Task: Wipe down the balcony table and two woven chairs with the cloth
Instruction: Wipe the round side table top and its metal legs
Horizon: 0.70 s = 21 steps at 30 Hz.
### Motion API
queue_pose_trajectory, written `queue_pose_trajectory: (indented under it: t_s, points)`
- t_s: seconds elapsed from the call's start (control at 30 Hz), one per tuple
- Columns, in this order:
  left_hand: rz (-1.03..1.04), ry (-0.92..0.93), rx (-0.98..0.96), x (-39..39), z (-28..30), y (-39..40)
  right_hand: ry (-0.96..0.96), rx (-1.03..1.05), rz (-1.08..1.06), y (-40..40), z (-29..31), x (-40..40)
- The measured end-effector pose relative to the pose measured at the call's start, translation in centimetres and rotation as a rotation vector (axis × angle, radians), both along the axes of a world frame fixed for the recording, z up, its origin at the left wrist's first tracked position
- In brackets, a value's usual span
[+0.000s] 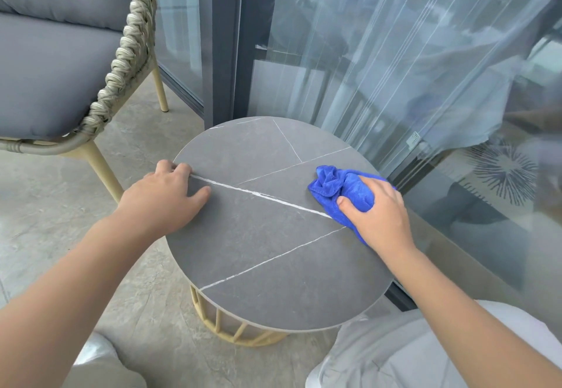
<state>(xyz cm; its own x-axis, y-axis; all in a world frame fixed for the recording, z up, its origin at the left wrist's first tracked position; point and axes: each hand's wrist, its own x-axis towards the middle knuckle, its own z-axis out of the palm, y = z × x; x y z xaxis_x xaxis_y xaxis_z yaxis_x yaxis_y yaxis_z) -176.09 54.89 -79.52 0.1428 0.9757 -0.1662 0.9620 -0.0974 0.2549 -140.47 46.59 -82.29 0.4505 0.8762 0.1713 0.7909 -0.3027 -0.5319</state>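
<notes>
A round grey stone-look table (261, 253) with white veins stands on a yellow slatted base in the middle of the view. My right hand (377, 208) grips a bunched blue cloth (337, 188) and presses it on the table's right side. My left hand (165, 196) holds the table's left edge, fingers curled over the rim and thumb lying on the top. A woven rope chair (121, 62) with grey cushions stands at the upper left, apart from the table. Only this one chair shows.
Glass sliding doors with a dark frame (225, 40) run behind and to the right of the table. Sheer curtains hang behind the glass. The floor (45, 205) is grey stone tile. My knees in light trousers (380, 354) are close below the table.
</notes>
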Motion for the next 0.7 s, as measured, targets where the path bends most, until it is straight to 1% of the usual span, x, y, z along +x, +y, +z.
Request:
queue_pose_trajectory:
  t_s: [0.3, 0.43, 0.7]
  points:
    - [0.001, 0.039, -0.009, 0.6, -0.2, 0.1, -0.036, -0.016, 0.096, -8.6, 0.0, -3.4]
    - [0.005, 0.029, -0.003, 0.7, -0.3, 0.1, -0.051, 0.003, 0.129, -9.5, -0.1, -4.9]
    - [0.011, 0.023, -0.011, 0.9, -0.3, 0.0, -0.079, 0.083, 0.355, -8.4, -0.5, -11.4]
